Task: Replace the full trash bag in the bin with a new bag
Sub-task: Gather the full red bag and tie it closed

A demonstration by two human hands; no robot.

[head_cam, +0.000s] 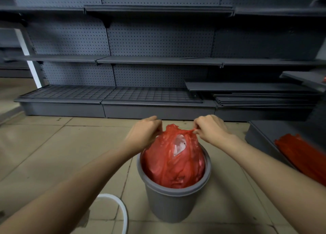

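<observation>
A grey round bin (173,201) stands on the tiled floor in front of me. A full red trash bag (169,165) bulges out of its top, with white paper showing through a gap near the bag's mouth. My left hand (144,133) pinches the bag's upper left edge. My right hand (210,128) pulls a twisted strip of the bag's top to the right. Both hands are at the bag's mouth, above the bin's far rim. A stack of folded red bags (303,156) lies at the right on a dark panel.
Empty grey pegboard shelving (141,60) runs across the back, with loose shelf boards (255,96) stacked at its right end. A dark panel (264,135) lies on the floor at right. A white ring (121,209) lies on the floor at the bin's lower left.
</observation>
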